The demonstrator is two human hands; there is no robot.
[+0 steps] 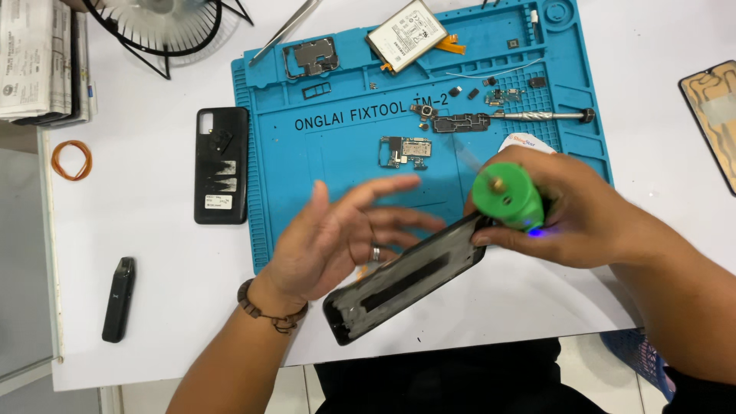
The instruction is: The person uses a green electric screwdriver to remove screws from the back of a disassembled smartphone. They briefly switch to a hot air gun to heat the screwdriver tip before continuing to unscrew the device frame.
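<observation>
With the circuit board (405, 151) and battery (406, 34) already out at twelve o'clock, the right hand (571, 207) grips a green tool (507, 196) against the stripped phone frame (406, 277), the left hand (337, 238) spread loose on it

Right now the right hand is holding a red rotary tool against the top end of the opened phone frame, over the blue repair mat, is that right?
Not quite. The rotary tool in the right hand is green, not red. The rest holds: it is at the top end of the opened phone frame, over the blue repair mat. The head view shows this.
</observation>
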